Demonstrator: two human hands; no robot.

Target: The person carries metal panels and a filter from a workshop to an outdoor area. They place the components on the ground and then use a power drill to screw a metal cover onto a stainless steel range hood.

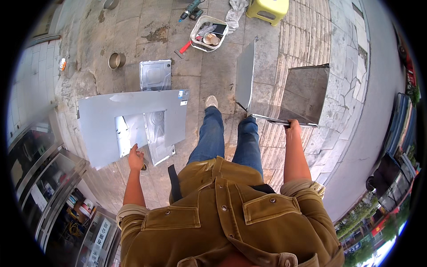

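My right hand [293,127] is closed round the near edge of an open, box-like metal casing [245,73]. Its grey side wall stands upright at the left, and a dark, shiny panel shows on the right. On the other side my left hand [136,158] is beside a flat grey sheet-metal panel [95,115] with a rectangular cut-out. The index finger points toward the cut-out, and nothing shows in the hand. Under the panel lies a pressed silvery metal plate [155,75], partly covered by it.
Ahead stands a white bucket [194,38] with assorted items, beside a red-handled tool [184,47]. Farther off are a cordless drill [191,10] and a yellow stool [269,10]. A round metal tin [117,61] sits on the left paving, and shelving [58,196] lines the left side.
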